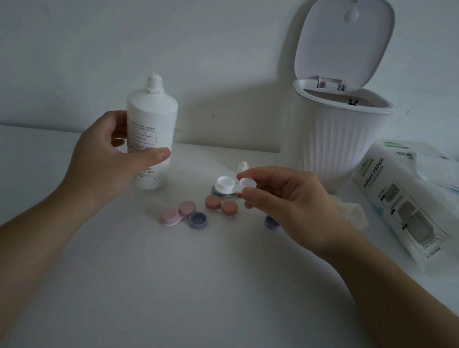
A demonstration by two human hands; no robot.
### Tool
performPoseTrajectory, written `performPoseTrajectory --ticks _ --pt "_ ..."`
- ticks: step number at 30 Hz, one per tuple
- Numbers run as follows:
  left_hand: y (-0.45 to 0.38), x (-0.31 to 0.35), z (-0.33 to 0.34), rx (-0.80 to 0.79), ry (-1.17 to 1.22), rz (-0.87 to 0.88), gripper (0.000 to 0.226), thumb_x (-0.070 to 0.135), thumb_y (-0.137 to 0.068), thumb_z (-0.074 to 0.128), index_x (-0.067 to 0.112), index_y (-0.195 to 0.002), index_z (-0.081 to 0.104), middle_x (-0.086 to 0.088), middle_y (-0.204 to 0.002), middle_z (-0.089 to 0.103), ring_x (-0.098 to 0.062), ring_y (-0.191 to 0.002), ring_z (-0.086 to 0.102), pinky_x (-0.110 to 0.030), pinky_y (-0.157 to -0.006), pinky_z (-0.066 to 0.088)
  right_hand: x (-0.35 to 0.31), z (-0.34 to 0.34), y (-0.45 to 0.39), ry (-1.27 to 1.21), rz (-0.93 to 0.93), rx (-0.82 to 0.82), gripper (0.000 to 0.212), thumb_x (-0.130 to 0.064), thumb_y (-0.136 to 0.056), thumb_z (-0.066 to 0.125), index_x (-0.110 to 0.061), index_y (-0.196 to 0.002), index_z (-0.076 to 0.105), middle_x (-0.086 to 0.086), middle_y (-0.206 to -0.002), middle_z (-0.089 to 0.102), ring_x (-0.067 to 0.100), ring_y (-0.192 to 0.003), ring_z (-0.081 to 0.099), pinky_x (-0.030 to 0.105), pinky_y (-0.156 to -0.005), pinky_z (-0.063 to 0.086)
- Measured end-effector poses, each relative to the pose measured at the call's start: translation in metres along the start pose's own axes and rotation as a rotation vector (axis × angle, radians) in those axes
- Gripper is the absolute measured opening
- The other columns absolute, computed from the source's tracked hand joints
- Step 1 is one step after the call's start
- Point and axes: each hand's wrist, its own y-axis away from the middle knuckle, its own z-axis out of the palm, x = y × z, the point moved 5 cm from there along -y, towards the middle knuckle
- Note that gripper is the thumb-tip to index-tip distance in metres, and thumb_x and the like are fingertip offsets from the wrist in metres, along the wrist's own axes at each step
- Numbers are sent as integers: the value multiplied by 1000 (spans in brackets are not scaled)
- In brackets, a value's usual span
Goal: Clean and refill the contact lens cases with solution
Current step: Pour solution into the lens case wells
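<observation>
Nearest the camera: bare tabletop (208, 300), crossed by two forearms. Left hand (104, 156) wrapped around the solution bottle (151, 125), thumb across the label; bottle upright, cap off, nozzle exposed, base at or just above the tabletop. Right hand (284, 206) pinching the white lens case (232, 187) at its right well, thumb below, forefinger on the rim; both wells uncapped and facing up, held just above a green cap (216, 191).

Step in hand, by judgement: refill of the white case. Next move: tilt bottle, bring nozzle over one well, squeeze lightly; keep case level to avoid spillage.

Coral lens case (221, 205) capped, just in front of the white case. Pink lens case (178, 213) capped, with a loose purple cap (198, 219) touching it. Second purple cap (271, 222) partly hidden under the right hand. Small white bottle cap (243, 166) behind. Fill level in wells: cannot tell.
</observation>
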Motion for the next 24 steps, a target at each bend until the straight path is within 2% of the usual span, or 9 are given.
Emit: performPoseTrajectory --ticks 4,7,10,11,13,16,20,24 --pt "0 -2 1 -9 6 -14 66 55 -56 83 37 -117 63 19 -113 70 -8 -110 65 -45 -101 53 0 -1 1 4 4 5 16 -20 -93 70 -17 -107 75 12 -87 73 24 -74 60 36 -61 47" --pt "1 -1 1 -19 -24 44 67 47 -60 90 36 -120 61 20 -118 68 -5 -114 63 -39 -101 52 0 0 0 -2 3 4 16 -20 -93 70 -16 -107 75 13 -86 73 23 -74 60 34 -60 47" --pt "7 8 2 -25 -115 203 69 33 -65 94 42 -121 56 30 -116 62 9 -112 58 -15 -95 45 0 0 -1 12 -6 -3 17 -19 -93 70 -15 -108 75 12 -86 73 17 -73 62 24 -60 48" --pt "9 12 3 -32 -146 262 69 28 -65 93 42 -121 55 31 -115 59 9 -108 57 -7 -91 41 1 0 -1 20 -9 -3 17 -19 -92 70 -15 -109 75 11 -85 74 13 -72 62 21 -60 49" --pt "11 18 6 -51 -213 375 68 18 -65 93 30 -122 59 27 -114 57 4 -106 52 2 -87 34 1 -1 -1 34 -9 2 18 -20 -92 71 -15 -109 75 8 -83 74 8 -70 63 18 -60 49" --pt "13 25 9 -70 -313 530 67 7 -64 93 10 -123 62 14 -119 56 -1 -110 50 1 -92 32 1 -1 -2 46 -10 14 16 -20 -92 71 -17 -107 76 0 -77 74 4 -64 60 17 -59 49" --pt "15 31 12 -97 -362 607 71 6 -65 92 17 -128 60 31 -122 52 -14 -116 57 -6 -93 36 2 0 -2 48 -21 17 13 -17 -91 72 -15 -103 76 -6 -70 70 0 -56 57 14 -56 47" --pt "15 33 14 -84 -407 669 71 3 -66 90 18 -129 61 22 -126 54 -19 -122 57 -21 -96 41 3 -1 -2 50 -12 24 11 -18 -90 74 -19 -101 77 -5 -71 69 4 -58 56 21 -56 48"
